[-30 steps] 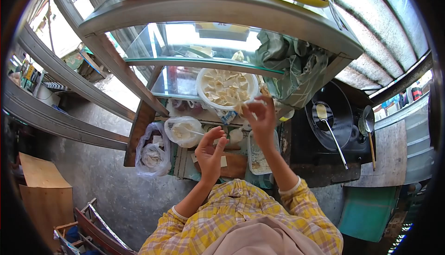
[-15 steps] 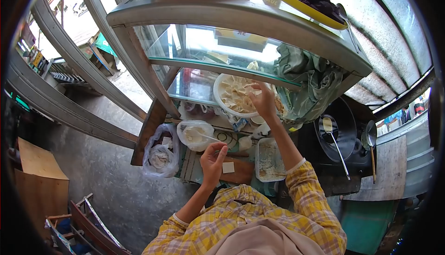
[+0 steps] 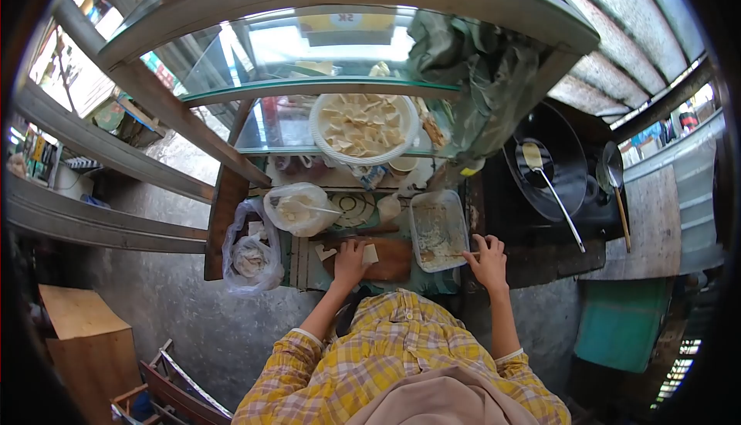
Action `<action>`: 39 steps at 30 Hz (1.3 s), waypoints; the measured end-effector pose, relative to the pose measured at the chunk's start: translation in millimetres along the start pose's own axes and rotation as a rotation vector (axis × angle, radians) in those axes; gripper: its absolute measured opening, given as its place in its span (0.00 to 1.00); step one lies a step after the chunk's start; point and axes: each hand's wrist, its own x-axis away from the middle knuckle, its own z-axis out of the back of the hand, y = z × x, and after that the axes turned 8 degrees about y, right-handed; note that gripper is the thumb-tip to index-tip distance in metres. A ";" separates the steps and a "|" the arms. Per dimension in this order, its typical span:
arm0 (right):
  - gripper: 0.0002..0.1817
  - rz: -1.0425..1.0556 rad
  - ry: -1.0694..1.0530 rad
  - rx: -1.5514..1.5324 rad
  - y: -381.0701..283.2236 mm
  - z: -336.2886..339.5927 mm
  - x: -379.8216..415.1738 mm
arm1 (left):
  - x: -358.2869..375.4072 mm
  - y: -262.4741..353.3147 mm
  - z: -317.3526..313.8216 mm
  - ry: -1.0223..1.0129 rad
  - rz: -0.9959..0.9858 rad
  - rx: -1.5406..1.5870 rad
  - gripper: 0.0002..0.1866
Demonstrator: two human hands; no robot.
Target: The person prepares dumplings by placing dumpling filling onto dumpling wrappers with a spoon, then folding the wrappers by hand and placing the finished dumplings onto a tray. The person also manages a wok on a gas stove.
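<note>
Both arms [image 3: 324, 313] forward; left hand [image 3: 350, 261] over board [image 3: 395, 261]; right hand [image 3: 488, 261] beside tray [image 3: 438, 228]

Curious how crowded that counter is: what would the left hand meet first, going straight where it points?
The left hand would probably first meet the long, thin, brown, wooden-looking utensil just ahead, though depth is unclear and it might pass above.

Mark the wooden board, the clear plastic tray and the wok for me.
Wooden board [image 3: 395, 260], head view: bare wood on its right half.
Clear plastic tray [image 3: 414, 232], head view: its left rim.
Wok [image 3: 567, 155], head view: bare inner wall, right side.
</note>
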 end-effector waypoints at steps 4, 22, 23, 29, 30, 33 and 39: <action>0.22 -0.229 -0.175 -0.352 16.9 -20.8 14.5 | 0.5 -1.4 -4.9 -0.031 -0.016 -0.037 0.28; 0.10 -0.066 0.171 -0.650 -30.3 -16.9 -0.1 | -0.5 -13.4 -15.3 0.022 0.039 0.060 0.16; 0.10 -0.046 0.198 -0.632 -26.2 -16.5 -3.1 | -0.3 -18.4 -19.8 0.022 0.039 0.080 0.15; 0.10 -0.032 0.255 -0.675 8.0 -56.0 -0.1 | -4.9 -23.4 -19.8 0.025 0.003 0.111 0.08; 0.10 -0.041 0.232 -0.719 9.8 -57.7 0.8 | -4.9 -22.4 -18.8 0.034 -0.018 0.085 0.08; 0.10 -0.059 0.141 -0.837 13.9 -61.5 5.3 | -2.8 -22.0 -19.0 0.029 -0.049 0.045 0.06; 0.09 -0.193 0.033 -0.931 25.3 -57.3 -11.3 | -5.2 -20.7 -18.3 0.111 -0.141 -0.013 0.05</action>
